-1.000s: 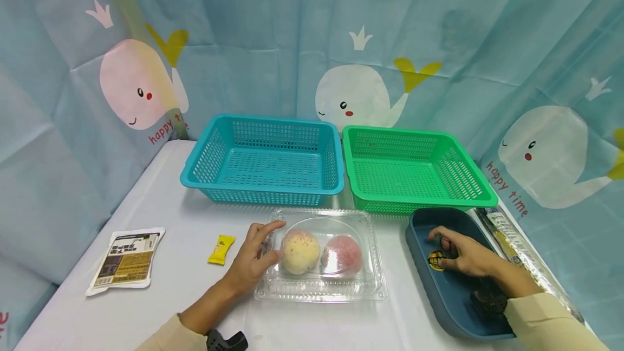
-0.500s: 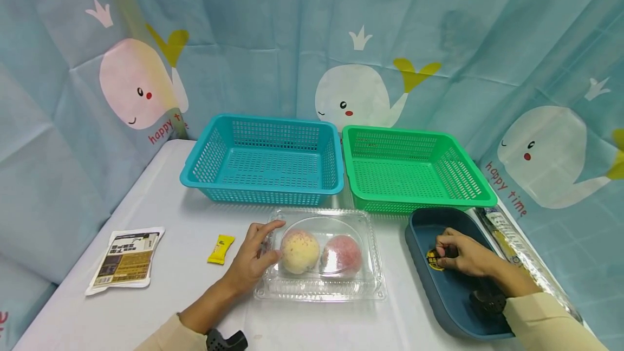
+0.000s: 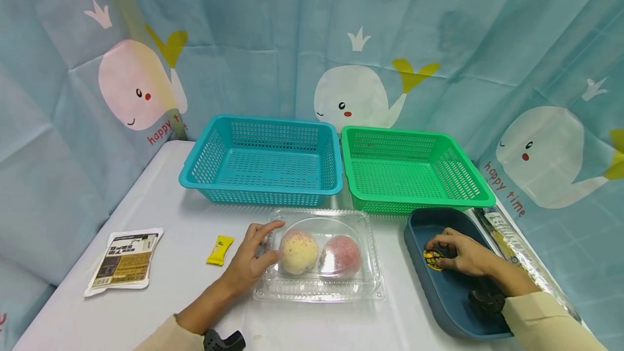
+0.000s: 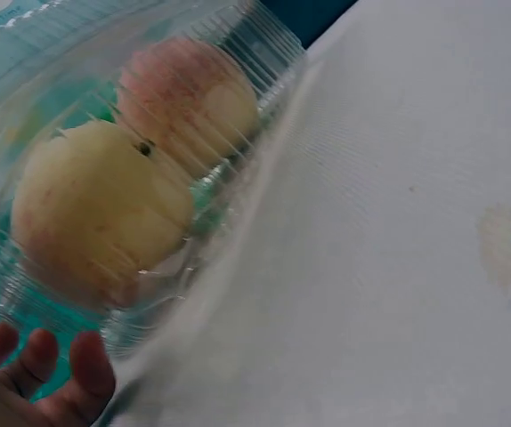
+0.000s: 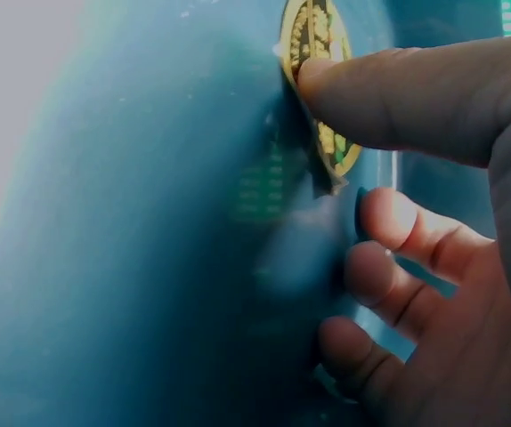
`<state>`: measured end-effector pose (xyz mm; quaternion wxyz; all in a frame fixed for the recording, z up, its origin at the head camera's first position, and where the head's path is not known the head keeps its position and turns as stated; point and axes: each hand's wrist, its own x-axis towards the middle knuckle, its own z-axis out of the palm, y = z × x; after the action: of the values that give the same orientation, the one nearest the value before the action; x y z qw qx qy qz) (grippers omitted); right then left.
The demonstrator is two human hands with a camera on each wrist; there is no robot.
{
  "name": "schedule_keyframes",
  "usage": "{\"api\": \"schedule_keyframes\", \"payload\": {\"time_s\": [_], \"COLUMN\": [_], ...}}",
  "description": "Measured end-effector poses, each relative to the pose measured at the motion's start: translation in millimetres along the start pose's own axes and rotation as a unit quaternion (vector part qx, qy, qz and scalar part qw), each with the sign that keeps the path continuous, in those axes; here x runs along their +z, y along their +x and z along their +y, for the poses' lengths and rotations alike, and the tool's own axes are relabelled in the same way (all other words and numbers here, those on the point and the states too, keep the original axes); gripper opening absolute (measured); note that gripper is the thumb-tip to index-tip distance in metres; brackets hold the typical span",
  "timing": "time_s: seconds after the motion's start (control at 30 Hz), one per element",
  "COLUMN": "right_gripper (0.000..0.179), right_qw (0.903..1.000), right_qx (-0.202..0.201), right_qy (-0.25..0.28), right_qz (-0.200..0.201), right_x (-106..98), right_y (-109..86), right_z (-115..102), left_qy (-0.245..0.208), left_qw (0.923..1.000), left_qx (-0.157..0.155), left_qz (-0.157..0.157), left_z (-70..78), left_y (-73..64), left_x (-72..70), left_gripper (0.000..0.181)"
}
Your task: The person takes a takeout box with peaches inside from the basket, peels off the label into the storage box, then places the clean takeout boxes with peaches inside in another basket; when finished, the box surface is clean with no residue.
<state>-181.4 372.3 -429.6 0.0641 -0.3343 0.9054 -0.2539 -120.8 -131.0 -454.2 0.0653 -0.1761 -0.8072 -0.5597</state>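
Note:
A clear plastic clamshell box (image 3: 317,288) lies on the white table, with two peaches inside, a pale yellow peach (image 3: 299,252) and a pink peach (image 3: 341,256). My left hand (image 3: 251,259) rests at the box's left side, thumb and index finger spread along its edge. Inside a dark blue tray (image 3: 441,307), my right hand (image 3: 460,253) has thumb and index finger at a round black-and-yellow label (image 3: 433,259). In the right wrist view, the thumb presses on the label (image 5: 331,124), whose lower edge bends up; the index finger is hidden, the other fingers curl below.
A blue basket (image 3: 263,196) and a green basket (image 3: 424,202) stand at the back. A yellow wrapped snack (image 3: 220,249) lies left of the box, a white-and-brown pouch (image 3: 124,260) farther left. A long shiny package (image 3: 517,248) lies behind the blue tray, along the table's right edge.
My right thumb and fingers first closed together over the label, then spread a little, and the label shifted slightly left. My left hand and the box have stayed in place.

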Motion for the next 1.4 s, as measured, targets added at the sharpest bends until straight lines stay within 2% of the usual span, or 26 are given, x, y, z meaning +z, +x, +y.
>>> {"api": "schedule_keyframes", "payload": {"time_s": [0.17,0.37,0.5,0.63,0.8,1.0,1.2,1.4], "right_gripper": [0.035,0.045,0.049,0.051,0.051,0.05,0.046,0.045], "right_qw": [0.9997,0.9983,0.997,0.9955,0.9932,0.9879,0.9816,0.9741], "right_qx": [0.014,0.013,0.012,0.029,0.039,0.074,0.079,0.118], "right_qy": [-0.009,-0.008,-0.007,0.012,0.01,-0.006,-0.023,-0.043], "right_qz": [0.017,0.056,0.076,0.09,0.109,0.136,0.172,0.188], "right_x": [-6.2,-23.1,-36.2,-49.7,-67.7,-85.4,-95.9,-102.6], "right_y": [0.1,2.0,4.1,4.6,5.9,6.5,4.9,4.1], "right_z": [-7.0,-21.7,-31.5,-40.9,-48.7,-50.7,-44.7,-32.0], "left_qy": [-0.011,-0.069,-0.128,-0.17,-0.206,-0.248,-0.267,-0.275], "left_qw": [0.9997,0.9962,0.987,0.9773,0.9699,0.9611,0.9568,0.9539], "left_qx": [-0.022,-0.053,-0.097,-0.124,-0.129,-0.121,-0.116,-0.12], "left_qz": [-0.007,-0.004,-0.011,-0.023,-0.02,-0.008,-0.001,-0.003], "left_z": [4.7,8.4,10.4,11.6,11.8,11.5,10.5,11.2], "left_y": [1.3,3.9,4.3,4.8,4.0,1.6,1.2,-0.8], "left_x": [-4.3,-8.5,-9.7,-10.7,-11.3,-11.2,-10.1,-11.7], "left_gripper": [0.053,0.053,0.053,0.053,0.054,0.054,0.055,0.055]}}
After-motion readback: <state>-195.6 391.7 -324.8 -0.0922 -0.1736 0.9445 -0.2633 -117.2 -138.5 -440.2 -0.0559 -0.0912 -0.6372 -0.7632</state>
